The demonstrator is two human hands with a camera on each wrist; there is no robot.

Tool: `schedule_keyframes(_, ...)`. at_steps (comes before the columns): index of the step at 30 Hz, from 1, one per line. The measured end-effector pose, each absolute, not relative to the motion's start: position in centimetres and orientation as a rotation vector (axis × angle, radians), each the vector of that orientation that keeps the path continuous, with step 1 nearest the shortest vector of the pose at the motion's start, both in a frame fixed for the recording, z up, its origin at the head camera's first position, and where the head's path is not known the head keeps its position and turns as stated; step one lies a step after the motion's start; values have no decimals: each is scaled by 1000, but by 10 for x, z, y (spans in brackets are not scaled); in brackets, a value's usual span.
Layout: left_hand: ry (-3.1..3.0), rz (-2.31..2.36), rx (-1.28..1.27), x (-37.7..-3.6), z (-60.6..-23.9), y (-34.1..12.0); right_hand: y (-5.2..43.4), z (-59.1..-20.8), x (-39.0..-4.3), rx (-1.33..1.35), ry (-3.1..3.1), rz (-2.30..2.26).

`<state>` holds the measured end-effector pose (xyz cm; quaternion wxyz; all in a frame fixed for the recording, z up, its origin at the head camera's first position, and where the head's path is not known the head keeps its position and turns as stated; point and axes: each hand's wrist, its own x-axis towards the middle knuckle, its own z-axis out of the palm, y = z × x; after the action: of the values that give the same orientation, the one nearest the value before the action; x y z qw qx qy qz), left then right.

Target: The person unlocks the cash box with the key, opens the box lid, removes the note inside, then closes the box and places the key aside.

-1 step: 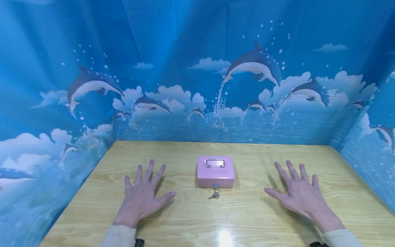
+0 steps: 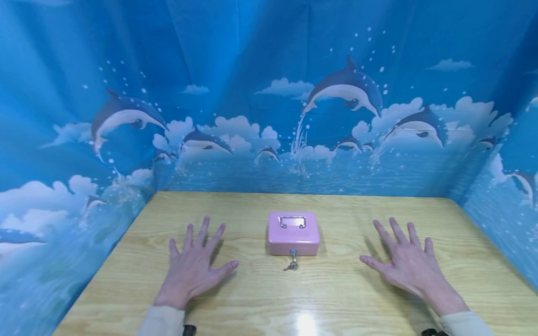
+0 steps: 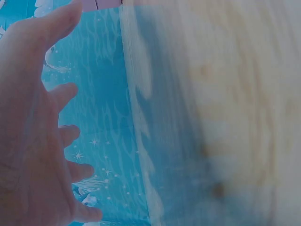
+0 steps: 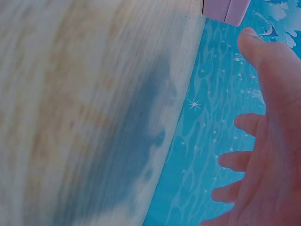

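Observation:
A pink metal cash box [image 2: 294,234] with its lid down sits near the middle of the table. On its lid lies a silver carrying handle [image 2: 293,222]. From the lock on the front hangs a small bunch of keys [image 2: 293,266], with one key in the lock. Left of the box, my left hand [image 2: 194,268] is held palm down just over the table, fingers spread and holding nothing. My right hand [image 2: 409,268] is spread the same way to the right of the box, apart from it. Both wrist views catch only a corner of the box, as in the right one [image 4: 226,9].
The light wood-grain table [image 2: 252,298] reaches back to a blue curtain [image 2: 269,177] printed with dolphins and clouds. That curtain also runs along the left and right sides of the table. Glare from a light shows at the front edge.

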<state>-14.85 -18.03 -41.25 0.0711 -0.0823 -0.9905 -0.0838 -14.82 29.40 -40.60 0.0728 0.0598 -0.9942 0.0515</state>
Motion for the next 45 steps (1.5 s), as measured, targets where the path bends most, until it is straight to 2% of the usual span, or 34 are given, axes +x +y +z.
schedule_keyframes(11,-2983,-267,-259,-153,-413,-180,296,-406,-149,178,-2976,145)
schedule_keyframes(19,-2976,-373,-318,-158,-414,-177,286,-405,-148,220,-2973,332)
schedule_keyframes(36,-2976,-992,-398,-182,-404,-136,234,-413,-142,346,-2851,842)
schedule_keyframes(45,-2947,-1126,-520,-194,-406,-111,202,-416,-145,420,-2899,1058)
